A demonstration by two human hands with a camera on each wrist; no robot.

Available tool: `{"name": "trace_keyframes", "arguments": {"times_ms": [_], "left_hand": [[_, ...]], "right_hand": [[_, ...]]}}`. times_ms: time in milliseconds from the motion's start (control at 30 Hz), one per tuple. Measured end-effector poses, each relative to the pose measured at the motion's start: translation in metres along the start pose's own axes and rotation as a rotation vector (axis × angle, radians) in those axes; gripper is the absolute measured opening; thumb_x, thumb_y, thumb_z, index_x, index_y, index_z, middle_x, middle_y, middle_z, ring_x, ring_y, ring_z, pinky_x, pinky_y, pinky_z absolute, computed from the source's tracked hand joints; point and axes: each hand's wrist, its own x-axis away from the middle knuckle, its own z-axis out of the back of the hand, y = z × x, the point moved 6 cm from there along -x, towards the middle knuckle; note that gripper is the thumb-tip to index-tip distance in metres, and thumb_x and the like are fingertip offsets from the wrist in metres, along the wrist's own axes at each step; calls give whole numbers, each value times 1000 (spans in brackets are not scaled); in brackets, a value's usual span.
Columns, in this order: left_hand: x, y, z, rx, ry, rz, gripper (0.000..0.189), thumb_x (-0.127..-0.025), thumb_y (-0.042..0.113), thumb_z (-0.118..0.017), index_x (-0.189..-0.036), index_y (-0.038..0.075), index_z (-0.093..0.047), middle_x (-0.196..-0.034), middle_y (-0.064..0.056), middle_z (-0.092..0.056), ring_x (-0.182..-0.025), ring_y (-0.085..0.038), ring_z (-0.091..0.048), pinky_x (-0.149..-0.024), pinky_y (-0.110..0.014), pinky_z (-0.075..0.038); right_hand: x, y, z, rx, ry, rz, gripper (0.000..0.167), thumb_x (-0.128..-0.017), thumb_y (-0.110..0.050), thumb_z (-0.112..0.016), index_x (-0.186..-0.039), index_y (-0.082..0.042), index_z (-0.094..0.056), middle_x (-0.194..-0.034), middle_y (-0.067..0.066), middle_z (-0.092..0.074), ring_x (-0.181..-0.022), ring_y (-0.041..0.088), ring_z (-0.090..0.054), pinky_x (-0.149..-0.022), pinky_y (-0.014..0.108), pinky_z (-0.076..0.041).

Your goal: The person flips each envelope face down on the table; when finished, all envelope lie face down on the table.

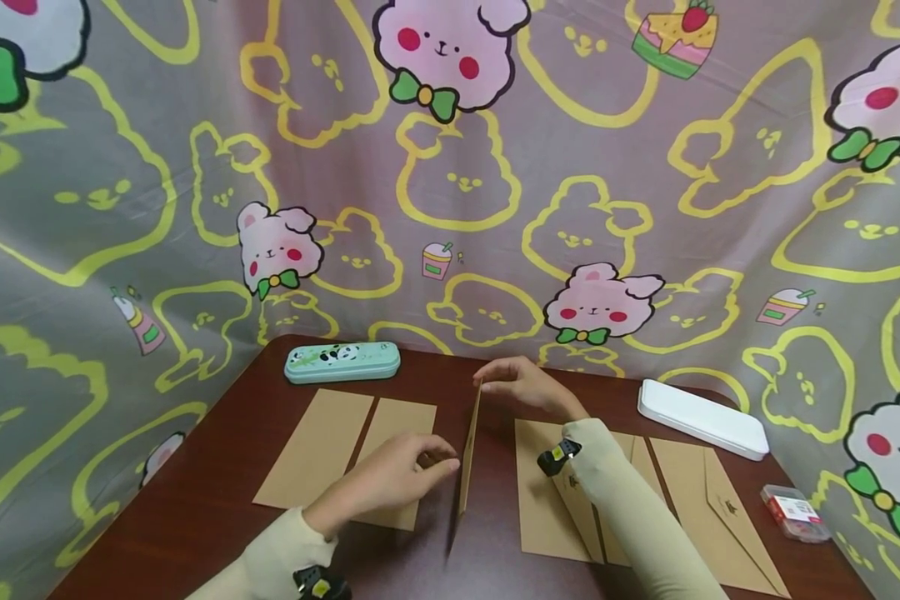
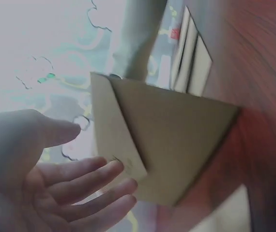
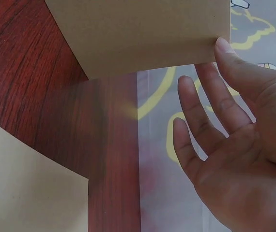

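A brown kraft envelope (image 1: 470,450) stands on edge, almost upright, above the middle of the table. Its far upper corner is pinched between the thumb and fingers of my right hand (image 1: 528,386). In the right wrist view the thumb lies on the envelope's face (image 3: 147,34), with the other fingers partly behind or below it. My left hand (image 1: 393,471) is beside the envelope on its left, fingers loosely bent and holding nothing. The left wrist view shows the pointed flap side of the envelope (image 2: 172,130) in front of those fingers; whether they touch it I cannot tell.
Two flat envelopes (image 1: 315,446) lie on the left of the dark red table (image 1: 195,492). Several more envelopes (image 1: 540,500) lie to the right, partly under the right sleeve. A green panda tin (image 1: 342,363), a white case (image 1: 701,418) and a small clear box (image 1: 795,514) sit around them.
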Motion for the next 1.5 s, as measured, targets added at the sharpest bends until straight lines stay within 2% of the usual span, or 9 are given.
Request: {"name": "trace_keyframes", "arguments": {"times_ms": [167, 400, 600, 900, 1033, 1133, 1200, 1367, 1500], "left_hand": [[-5, 18, 6, -22, 66, -13, 24, -96, 35, -71, -105, 13, -77, -89, 8, -74, -74, -1, -62, -68, -22, -50], [-11, 31, 5, -65, 62, 1, 26, -93, 36, -74, -99, 12, -77, -74, 12, -69, -60, -1, -55, -59, -21, -46], [-12, 32, -2, -112, 44, -36, 20, -91, 27, -78, -92, 7, -77, -64, 13, -62, -54, 3, -47, -54, -19, -39], [-11, 31, -7, -107, 42, -8, 24, -89, 21, -77, -104, 2, -80, -56, 14, -60, -49, 3, -49, -52, -19, -41], [-10, 30, -10, -65, 30, 18, 17, -91, 21, -76, -80, 8, -80, -47, 15, -54, -41, 3, -48, -46, -18, -35], [-9, 28, -11, -26, 20, 39, 32, -92, 21, -75, -61, 14, -69, -43, 14, -51, -36, 2, -49, -42, -18, -30], [-8, 28, -11, -11, 15, 47, 36, -92, 20, -74, -57, 15, -66, -43, 13, -52, -36, 1, -51, -42, -18, -29], [-7, 26, -10, 3, 13, 58, 20, -92, 19, -75, -75, 11, -78, -46, 9, -59, -39, -4, -58, -44, -19, -37], [-7, 26, -10, -4, 11, 56, 14, -92, 19, -75, -88, 8, -82, -47, 8, -61, -41, -6, -62, -54, -19, -46]], "right_hand": [[2, -2, 1, 11, 7, 3, 24, -100, -24, -68, -122, -17, -72, -133, 23, -67, -117, 15, -67, -101, 37, -54], [2, -4, -1, 1, -6, 25, 27, -101, -21, -67, -125, -10, -70, -134, 28, -64, -115, 13, -69, -101, 37, -55], [2, -4, -1, 8, -2, 8, 26, -101, -21, -66, -125, -12, -71, -133, 26, -66, -114, 12, -68, -100, 33, -55], [0, -5, -2, 9, 0, 8, 34, -101, -19, -66, -129, -2, -67, -133, 26, -66, -115, 12, -67, -100, 32, -54], [-1, -4, -4, -4, -8, 14, 36, -101, -19, -66, -130, 1, -65, -133, 29, -65, -114, 10, -68, -98, 29, -55], [-2, -3, -4, -13, -12, 29, 36, -101, -18, -66, -130, 3, -65, -131, 31, -65, -112, 9, -68, -99, 31, -55], [-2, -4, -5, -28, -15, 36, 34, -100, -17, -66, -129, 2, -65, -131, 33, -64, -111, 9, -69, -101, 40, -55], [-3, -3, -5, -84, -20, 39, 30, -100, -12, -66, -128, -3, -67, -130, 37, -62, -109, 14, -70, -104, 61, -48], [-1, -1, -4, -69, -7, 18, 30, -100, -12, -67, -129, -7, -67, -127, 28, -68, -109, 21, -72, -101, 59, -51]]}}
